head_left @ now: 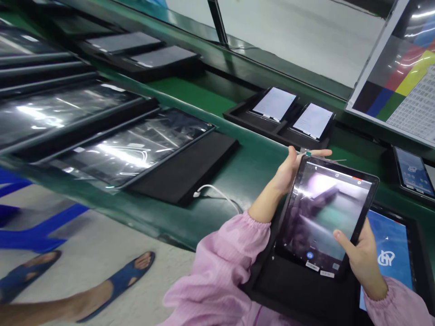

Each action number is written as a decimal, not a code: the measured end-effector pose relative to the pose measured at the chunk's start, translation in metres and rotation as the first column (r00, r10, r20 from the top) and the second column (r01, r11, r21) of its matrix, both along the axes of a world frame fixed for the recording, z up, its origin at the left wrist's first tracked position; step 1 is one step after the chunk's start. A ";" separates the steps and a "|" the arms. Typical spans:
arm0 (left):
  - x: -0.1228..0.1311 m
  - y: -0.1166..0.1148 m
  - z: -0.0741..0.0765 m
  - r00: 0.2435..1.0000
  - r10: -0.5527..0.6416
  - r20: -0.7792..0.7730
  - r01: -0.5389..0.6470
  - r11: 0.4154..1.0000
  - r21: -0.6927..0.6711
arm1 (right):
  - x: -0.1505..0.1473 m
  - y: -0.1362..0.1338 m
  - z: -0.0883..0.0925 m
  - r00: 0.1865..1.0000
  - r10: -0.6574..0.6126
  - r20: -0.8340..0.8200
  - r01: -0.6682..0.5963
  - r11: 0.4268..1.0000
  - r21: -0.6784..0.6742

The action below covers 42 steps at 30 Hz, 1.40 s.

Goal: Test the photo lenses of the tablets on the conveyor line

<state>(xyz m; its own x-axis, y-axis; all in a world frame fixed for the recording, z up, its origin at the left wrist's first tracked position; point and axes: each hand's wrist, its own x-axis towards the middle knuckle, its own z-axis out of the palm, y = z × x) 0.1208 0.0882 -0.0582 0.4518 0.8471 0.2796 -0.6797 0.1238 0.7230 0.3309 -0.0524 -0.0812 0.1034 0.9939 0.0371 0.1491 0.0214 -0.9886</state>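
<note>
A black tablet (326, 213) is held up tilted, its lit screen showing a blurred camera picture. My right hand (362, 253) grips its lower right edge, with the thumb on the screen. At the upper left corner, my left hand (287, 174) supports the tablet from behind. Its thumb points up and a finger stretches along the top edge; the other fingers are hidden. A small green-and-clear tab (307, 154) shows by that corner. Below lies a black tray (292, 280). Another tablet with a blue screen (390, 253) rests to the right, partly behind my right hand.
Two lit tablets sit in a black tray (234, 113) on the green bench (244, 158). Film-covered panels (136, 149) fill the left side. A white cable (217, 188) lies nearby. A colour chart (401, 77) stands behind. Another person's sandalled foot (125, 280) is on the floor.
</note>
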 end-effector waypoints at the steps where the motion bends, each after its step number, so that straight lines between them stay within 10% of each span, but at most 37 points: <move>1: 0.000 -0.001 0.001 1.000 0.016 -0.001 -0.016 1.000 -0.007 | 0.000 0.000 0.000 1.000 0.002 -0.004 -0.002 1.000 0.003; 15: 0.003 0.000 -0.001 0.998 0.003 -0.069 -0.006 0.999 -0.045 | 0.009 0.003 -0.006 0.992 -0.067 -0.107 0.081 0.988 0.129; 20: 0.010 -0.006 0.002 0.982 0.023 -0.187 0.019 0.976 0.218 | 0.025 0.021 0.023 0.970 -0.192 -0.148 0.229 0.926 0.299; 27: 0.019 -0.023 0.007 0.850 0.226 -0.475 0.053 0.861 0.506 | 0.039 0.038 0.047 0.934 -0.305 -0.185 0.356 0.840 0.409; 42: 0.032 -0.036 0.005 0.701 0.336 -0.630 0.051 0.856 0.514 | 0.043 0.047 0.060 0.917 -0.359 -0.176 0.399 0.788 0.469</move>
<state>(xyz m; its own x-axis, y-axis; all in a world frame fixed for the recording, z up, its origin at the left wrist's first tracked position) 0.1526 0.0524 -0.0536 0.5588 0.7676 0.3138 0.0447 -0.4057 0.9129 0.3743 -0.0049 -0.0217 0.4901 0.7275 0.4801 0.1742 0.4580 -0.8717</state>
